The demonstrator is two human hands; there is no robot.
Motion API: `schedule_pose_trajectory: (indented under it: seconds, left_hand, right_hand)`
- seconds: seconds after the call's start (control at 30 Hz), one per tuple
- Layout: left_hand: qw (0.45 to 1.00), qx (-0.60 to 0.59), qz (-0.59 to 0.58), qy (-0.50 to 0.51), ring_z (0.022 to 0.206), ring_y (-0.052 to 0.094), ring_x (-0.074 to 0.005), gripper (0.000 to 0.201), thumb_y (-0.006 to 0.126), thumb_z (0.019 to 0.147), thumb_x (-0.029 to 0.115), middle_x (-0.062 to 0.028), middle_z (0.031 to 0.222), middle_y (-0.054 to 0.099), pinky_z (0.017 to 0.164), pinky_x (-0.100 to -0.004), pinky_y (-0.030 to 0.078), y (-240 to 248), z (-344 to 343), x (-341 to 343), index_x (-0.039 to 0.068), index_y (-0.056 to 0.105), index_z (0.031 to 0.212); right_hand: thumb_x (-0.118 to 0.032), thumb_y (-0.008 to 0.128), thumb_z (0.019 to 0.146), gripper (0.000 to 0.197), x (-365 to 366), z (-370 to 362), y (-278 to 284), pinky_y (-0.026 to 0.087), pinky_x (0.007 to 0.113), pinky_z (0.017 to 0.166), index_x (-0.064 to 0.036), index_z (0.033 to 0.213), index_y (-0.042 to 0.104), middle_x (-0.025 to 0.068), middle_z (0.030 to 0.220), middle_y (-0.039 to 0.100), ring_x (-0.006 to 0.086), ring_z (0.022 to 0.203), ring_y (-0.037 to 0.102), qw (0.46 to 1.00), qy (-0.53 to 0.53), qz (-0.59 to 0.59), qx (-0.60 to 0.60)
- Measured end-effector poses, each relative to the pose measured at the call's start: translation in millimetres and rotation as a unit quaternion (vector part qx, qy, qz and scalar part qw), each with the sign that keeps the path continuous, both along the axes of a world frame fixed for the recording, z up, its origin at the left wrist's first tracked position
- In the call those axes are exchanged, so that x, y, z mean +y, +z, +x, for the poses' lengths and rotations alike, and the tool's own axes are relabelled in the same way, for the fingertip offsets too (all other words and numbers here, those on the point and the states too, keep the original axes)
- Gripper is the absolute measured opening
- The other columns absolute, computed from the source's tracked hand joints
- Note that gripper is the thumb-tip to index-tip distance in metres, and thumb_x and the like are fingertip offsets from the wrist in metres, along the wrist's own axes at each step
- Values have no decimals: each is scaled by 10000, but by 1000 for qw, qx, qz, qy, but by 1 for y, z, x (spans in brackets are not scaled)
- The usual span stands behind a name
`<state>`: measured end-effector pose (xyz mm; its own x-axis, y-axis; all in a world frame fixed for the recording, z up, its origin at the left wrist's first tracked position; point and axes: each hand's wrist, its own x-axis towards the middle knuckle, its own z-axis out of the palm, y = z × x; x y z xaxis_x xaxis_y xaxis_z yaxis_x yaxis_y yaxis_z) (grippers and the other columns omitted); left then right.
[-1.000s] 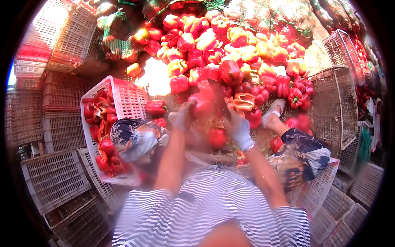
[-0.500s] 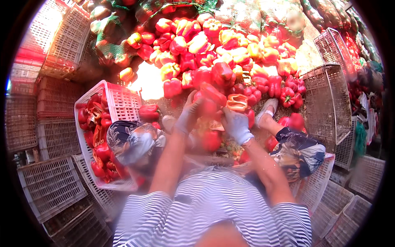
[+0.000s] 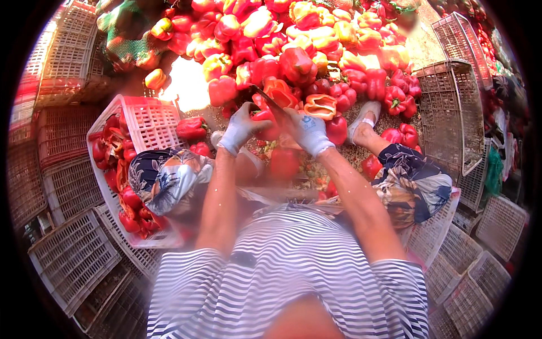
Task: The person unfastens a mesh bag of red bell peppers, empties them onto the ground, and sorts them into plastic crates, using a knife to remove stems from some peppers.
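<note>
Both hands wear pale grey-white gloves. My left hand [image 3: 240, 131] is closed round a red bell pepper [image 3: 267, 125], which its fingers partly cover. Close beside it, my right hand [image 3: 309, 132] grips a knife; the dark blade [image 3: 273, 106] slants up and to the left across the pepper. Whether the edge is in the flesh, I cannot tell. Just beyond the right hand lies a cut-open red pepper [image 3: 320, 106] with its pale inside showing. Another red pepper [image 3: 337, 130] sits to the right of that hand. Below the hands, a blurred red pepper [image 3: 285, 163] shows.
A big heap of red and yellowish peppers [image 3: 305, 39] spreads ahead. At my left stands a pink-white crate [image 3: 152, 121] of cut red pepper pieces [image 3: 131, 198]. Stacked crates [image 3: 73, 254] line the left, and a brown crate [image 3: 446, 113] stands on the right. Green net sacks [image 3: 127, 39] lie far left.
The knife blade now shows between my hands, where earlier it was not distinct. My left hand has shifted left and the right hand slightly up and left. The whole view has tilted slightly downward.
</note>
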<state>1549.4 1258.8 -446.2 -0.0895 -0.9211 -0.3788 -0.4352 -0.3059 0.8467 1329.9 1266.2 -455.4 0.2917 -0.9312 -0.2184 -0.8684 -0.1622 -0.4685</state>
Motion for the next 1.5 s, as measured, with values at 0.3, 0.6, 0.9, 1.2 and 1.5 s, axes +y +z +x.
schedule_pose_trajectory:
  seconds: [0.3,0.6,0.9,1.2,1.5]
  left_hand:
    - [977,-200,-8,-77,1121,596,-328,714,828,642,391,-208,1189,615,973,-399,464,-5,26,17,31,589,1210]
    - [899,-327,199,-211,1163,596,-373,861,657,759,628,-241,1314,551,937,-461,488,-67,-72,88,108,442,1411]
    - [916,-322,234,-57,1139,591,-409,881,763,656,445,-271,1288,534,940,-444,496,-99,-117,105,70,435,1382]
    - [800,448,332,223,1141,600,-262,576,719,833,276,-120,1260,593,978,-440,492,4,-81,66,24,487,1295]
    - [723,632,212,181,1249,537,-262,529,600,933,304,-111,1348,559,1092,-435,414,24,-60,35,47,467,1376]
  right_hand:
    - [-327,551,897,345,-19,-14,-10,492,481,815,-115,1164,603,204,975,683,397,955,640,981,-124,84,-127]
    - [-203,598,897,243,-19,-45,29,486,294,578,-7,1036,634,61,732,638,127,624,600,847,-342,115,-391]
    - [-117,584,922,147,25,-53,12,432,246,504,-21,1024,626,9,715,578,77,571,530,820,-372,108,-421]
    - [-195,589,906,286,42,-62,74,508,405,654,-45,1148,611,152,819,679,321,728,660,962,-197,-19,-191]
    - [-138,679,815,336,79,-52,122,490,417,539,-88,1144,626,82,687,632,289,570,623,958,18,-256,-128]
